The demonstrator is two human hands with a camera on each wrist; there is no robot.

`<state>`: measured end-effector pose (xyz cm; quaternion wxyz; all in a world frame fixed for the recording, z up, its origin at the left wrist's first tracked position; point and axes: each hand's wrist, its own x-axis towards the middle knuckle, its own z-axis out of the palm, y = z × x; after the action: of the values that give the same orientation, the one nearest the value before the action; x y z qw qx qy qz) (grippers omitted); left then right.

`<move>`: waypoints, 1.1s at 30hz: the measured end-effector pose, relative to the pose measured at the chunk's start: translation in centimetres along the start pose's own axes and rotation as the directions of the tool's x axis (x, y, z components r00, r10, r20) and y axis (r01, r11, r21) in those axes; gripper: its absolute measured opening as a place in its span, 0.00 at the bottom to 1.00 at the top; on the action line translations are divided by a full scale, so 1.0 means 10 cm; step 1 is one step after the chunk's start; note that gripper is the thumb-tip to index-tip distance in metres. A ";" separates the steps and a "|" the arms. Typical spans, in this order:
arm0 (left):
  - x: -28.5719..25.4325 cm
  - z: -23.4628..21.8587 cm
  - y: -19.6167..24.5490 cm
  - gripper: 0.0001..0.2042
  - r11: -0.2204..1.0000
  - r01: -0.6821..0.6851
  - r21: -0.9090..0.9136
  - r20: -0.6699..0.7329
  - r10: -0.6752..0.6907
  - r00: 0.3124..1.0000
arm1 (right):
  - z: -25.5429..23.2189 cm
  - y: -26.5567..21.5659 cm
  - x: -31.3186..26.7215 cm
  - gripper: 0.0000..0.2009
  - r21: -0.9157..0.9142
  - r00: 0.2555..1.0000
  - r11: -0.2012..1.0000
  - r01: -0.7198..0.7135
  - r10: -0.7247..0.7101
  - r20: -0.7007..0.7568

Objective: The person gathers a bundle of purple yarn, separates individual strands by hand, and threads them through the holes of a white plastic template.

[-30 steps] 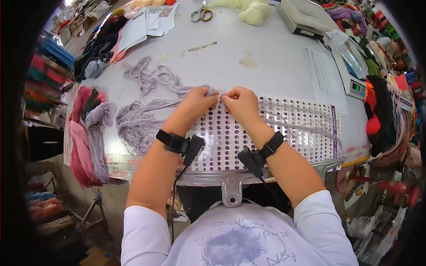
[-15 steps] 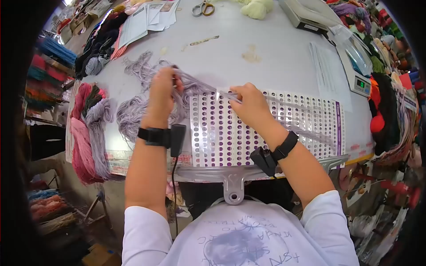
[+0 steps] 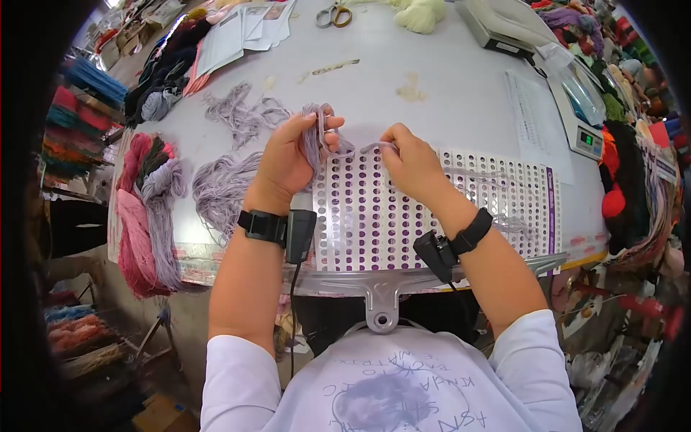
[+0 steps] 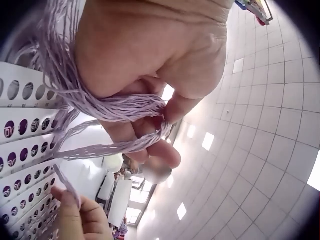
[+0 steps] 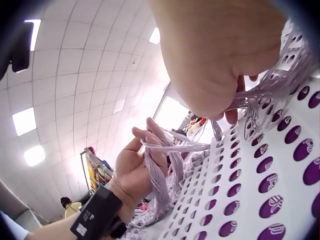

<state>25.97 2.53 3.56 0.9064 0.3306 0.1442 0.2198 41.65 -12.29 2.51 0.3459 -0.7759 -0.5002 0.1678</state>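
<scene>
My left hand holds a bundle of lilac yarn, palm turned up. In the left wrist view the thick lilac strands cross the palm side, and a thinner twisted part passes over the fingers near the thumb. My right hand pinches a lilac strand between thumb and forefinger, a short way to the right of the left hand. Beneath both hands lie white cards with rows of round holes showing purple. Loose lilac strands trail over the cards beyond the right hand.
Two more lilac heaps, a near one and a far one, lie left. Pink skeins hang over the left edge. Scissors, pale yellow yarn and a scale are farther back. A metal clamp sits at the front edge.
My left hand swung left from beside the right hand, then came partway back, palm up, with yarn over its fingers. The right hand shifted slightly right; the strands trailing over the cards drew in.
</scene>
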 end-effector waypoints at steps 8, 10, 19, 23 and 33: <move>-0.03 0.21 -0.09 0.11 0.995 0.047 0.091 -0.008 -0.047 0.999 | -0.17 -0.10 -0.01 0.33 0.402 0.981 0.905 -0.137 0.068 0.182; 0.00 0.19 -0.14 0.11 0.974 0.041 0.221 0.005 -0.043 0.999 | -0.18 -0.09 -0.01 0.32 0.416 0.986 0.904 -0.092 0.025 0.164; -0.05 0.05 0.04 0.13 0.851 -0.184 0.492 -0.080 0.255 0.964 | -0.12 0.00 -0.02 0.30 0.290 0.989 0.957 -0.017 -0.026 0.144; -0.18 0.10 0.23 0.13 0.767 -0.227 0.600 -0.119 0.366 0.923 | -0.10 -0.01 -0.03 0.30 0.281 0.989 0.959 -0.044 0.002 0.150; -0.28 0.00 0.36 0.12 0.909 -0.295 0.295 -0.057 0.325 0.944 | -0.05 0.05 -0.01 0.29 0.218 0.988 0.972 -0.087 0.057 0.142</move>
<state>22.45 3.63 6.29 0.7946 0.4634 0.1670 0.3550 42.25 -12.70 2.49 0.3902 -0.7367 -0.4717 0.2874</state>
